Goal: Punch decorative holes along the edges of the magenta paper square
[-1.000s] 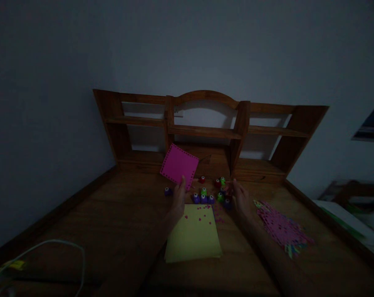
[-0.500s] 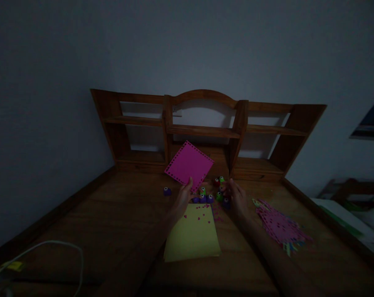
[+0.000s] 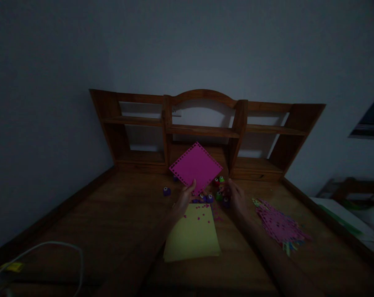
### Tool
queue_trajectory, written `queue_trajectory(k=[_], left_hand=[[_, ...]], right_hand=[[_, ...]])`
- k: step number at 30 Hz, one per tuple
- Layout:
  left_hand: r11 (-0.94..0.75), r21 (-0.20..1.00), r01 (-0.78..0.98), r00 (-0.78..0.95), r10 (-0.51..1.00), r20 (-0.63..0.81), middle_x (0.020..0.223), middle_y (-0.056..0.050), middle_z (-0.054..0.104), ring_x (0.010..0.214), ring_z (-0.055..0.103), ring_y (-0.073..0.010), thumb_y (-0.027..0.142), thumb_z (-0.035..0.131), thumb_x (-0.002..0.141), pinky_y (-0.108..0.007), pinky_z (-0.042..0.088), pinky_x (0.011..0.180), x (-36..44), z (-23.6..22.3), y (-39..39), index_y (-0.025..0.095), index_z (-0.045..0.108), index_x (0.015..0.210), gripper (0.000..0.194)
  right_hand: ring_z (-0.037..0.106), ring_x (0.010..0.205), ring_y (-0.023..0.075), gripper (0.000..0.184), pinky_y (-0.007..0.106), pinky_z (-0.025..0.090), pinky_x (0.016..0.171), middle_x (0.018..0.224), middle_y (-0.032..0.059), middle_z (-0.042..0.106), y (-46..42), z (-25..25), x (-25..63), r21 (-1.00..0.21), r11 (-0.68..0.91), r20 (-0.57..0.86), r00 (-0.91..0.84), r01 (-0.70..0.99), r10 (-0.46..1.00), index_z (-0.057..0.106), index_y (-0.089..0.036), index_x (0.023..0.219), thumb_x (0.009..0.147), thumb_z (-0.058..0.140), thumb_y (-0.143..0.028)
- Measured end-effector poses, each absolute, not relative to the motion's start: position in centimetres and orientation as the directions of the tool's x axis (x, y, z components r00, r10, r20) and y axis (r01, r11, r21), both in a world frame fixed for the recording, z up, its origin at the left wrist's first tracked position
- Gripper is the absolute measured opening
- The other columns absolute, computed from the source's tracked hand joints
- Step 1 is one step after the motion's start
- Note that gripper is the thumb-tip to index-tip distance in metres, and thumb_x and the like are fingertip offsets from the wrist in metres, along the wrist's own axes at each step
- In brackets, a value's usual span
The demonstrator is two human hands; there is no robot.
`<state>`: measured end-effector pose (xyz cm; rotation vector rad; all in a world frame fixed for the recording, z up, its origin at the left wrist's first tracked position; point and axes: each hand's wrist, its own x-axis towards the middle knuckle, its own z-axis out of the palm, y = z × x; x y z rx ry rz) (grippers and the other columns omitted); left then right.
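My left hand [image 3: 185, 199] pinches the lower corner of a pink sheet of paper [image 3: 196, 166], thumb on top. The sheet is held up like a diamond, with small holes punched along its edges. My right hand [image 3: 237, 199] is closed, its fingers curled beside a cluster of small paper punches with eyes; what it grips, if anything, is too dark to make out. Near it are a red punch [image 3: 216, 181], a green punch [image 3: 218, 196] and a purple punch [image 3: 226, 202]. Below the pink sheet lies a stack of yellow paper [image 3: 191, 235], dotted with pink cut-outs.
A pile of pink punched strips [image 3: 280, 225] lies on the right of the wooden desk [image 3: 121, 222]. One purple punch [image 3: 166, 191] stands left of my left hand. A wooden shelf unit [image 3: 202, 131] rises at the back. A white cable [image 3: 60, 243] curves at the lower left.
The pink sheet has shifted right and turned, now covering part of the punches behind its lower corner. My left hand moved slightly right with it; my right hand stays almost in place.
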<state>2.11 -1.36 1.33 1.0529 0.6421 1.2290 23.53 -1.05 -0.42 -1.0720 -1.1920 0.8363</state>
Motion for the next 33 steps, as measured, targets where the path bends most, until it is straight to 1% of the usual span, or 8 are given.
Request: queue_trajectory(k=[4, 8, 13, 17, 22, 28, 31, 33], left_hand=[[-0.034, 0.919, -0.393, 0.283, 0.946, 0.157, 0.085, -0.014, 0.072, 0.077, 0.069, -0.028, 0.059, 0.061, 0.083, -0.037, 0.052, 0.065, 2.3, 1.3, -1.5, 0.012, 0.07, 0.097, 0.049], [-0.037, 0.933, -0.357, 0.283, 0.948, 0.145, 0.081, -0.011, 0.072, 0.064, 0.066, -0.0226, 0.058, 0.06, 0.084, -0.036, 0.051, 0.062, 2.3, 1.4, -1.8, 0.013, 0.069, 0.097, 0.048], [-0.017, 0.936, -0.352, 0.319, 0.938, 0.137, 0.07, -0.008, 0.07, 0.058, 0.062, -0.0208, 0.059, 0.058, 0.086, -0.035, 0.048, 0.062, 2.4, 2.4, -2.7, 0.014, 0.069, 0.086, 0.047], [-0.019, 0.939, -0.342, 0.301, 0.945, 0.129, 0.069, -0.01, 0.069, 0.061, 0.063, -0.0237, 0.057, 0.059, 0.086, -0.038, 0.047, 0.066, 2.5, 2.8, -2.9, 0.015, 0.07, 0.08, 0.044], [-0.029, 0.916, -0.399, 0.312, 0.936, 0.165, 0.072, -0.012, 0.069, 0.075, 0.067, -0.0292, 0.055, 0.059, 0.086, -0.041, 0.049, 0.071, 2.6, 2.3, -2.5, 0.015, 0.07, 0.086, 0.041], [-0.095, 0.903, -0.419, 0.239, 0.948, 0.211, 0.088, -0.013, 0.073, 0.09, 0.067, -0.0307, 0.053, 0.063, 0.084, -0.042, 0.05, 0.079, 2.9, 2.1, -2.4, 0.015, 0.07, 0.093, 0.039], [-0.107, 0.908, -0.405, 0.224, 0.951, 0.212, 0.087, -0.011, 0.073, 0.086, 0.067, -0.0291, 0.053, 0.064, 0.083, -0.041, 0.05, 0.076, 2.9, 2.0, -2.3, 0.015, 0.069, 0.098, 0.04], [-0.125, 0.908, -0.4, 0.168, 0.964, 0.207, 0.082, -0.009, 0.072, 0.076, 0.067, -0.0257, 0.054, 0.066, 0.081, -0.038, 0.05, 0.073, 2.8, 1.8, -2.0, 0.015, 0.069, 0.092, 0.041]], right_hand=[[0.061, 0.06, 0.0206, 0.051, 0.031, 0.046, 0.054, 0.073, 0.0086, 0.069, -1.2, -0.3, 23.5, -0.959, 0.28, 0.281, 0.187, 0.032, 0.941, 0.07, -0.022, 0.08, 0.087, 0.048, -0.067], [0.061, 0.061, 0.0192, 0.05, 0.029, 0.045, 0.056, 0.072, 0.0067, 0.068, -1.3, -0.2, 23.3, -0.958, 0.288, 0.286, 0.176, 0.017, 0.942, 0.07, -0.021, 0.082, 0.088, 0.048, -0.065], [0.058, 0.06, 0.0173, 0.051, 0.027, 0.041, 0.055, 0.07, 0.0054, 0.067, -1.7, 0.1, 23.0, -0.946, 0.308, 0.323, 0.211, 0.102, 0.922, 0.068, -0.02, 0.075, 0.089, 0.046, -0.063], [0.058, 0.061, 0.0192, 0.053, 0.029, 0.042, 0.057, 0.07, 0.0061, 0.068, -1.9, 0.3, 23.0, -0.94, 0.303, 0.33, 0.195, 0.154, 0.924, 0.068, -0.021, 0.072, 0.088, 0.045, -0.066], [0.058, 0.063, 0.0213, 0.057, 0.029, 0.043, 0.057, 0.07, 0.0076, 0.068, -2.0, 0.4, 22.9, -0.935, 0.295, 0.333, 0.201, 0.196, 0.921, 0.067, -0.022, 0.071, 0.088, 0.041, -0.069], [0.06, 0.066, 0.0223, 0.057, 0.03, 0.045, 0.059, 0.073, 0.0089, 0.069, -1.5, -0.3, 22.9, -0.939, 0.299, 0.328, 0.181, 0.171, 0.927, 0.068, -0.022, 0.071, 0.089, 0.039, -0.068], [0.061, 0.066, 0.0217, 0.057, 0.03, 0.045, 0.06, 0.073, 0.0081, 0.07, -1.5, -0.4, 22.8, -0.937, 0.31, 0.336, 0.182, 0.159, 0.924, 0.067, -0.022, 0.071, 0.09, 0.039, -0.068], [0.061, 0.066, 0.0212, 0.056, 0.03, 0.045, 0.061, 0.073, 0.0072, 0.07, -1.6, -0.2, 22.8, -0.936, 0.316, 0.342, 0.183, 0.155, 0.922, 0.068, -0.022, 0.073, 0.089, 0.041, -0.068]])
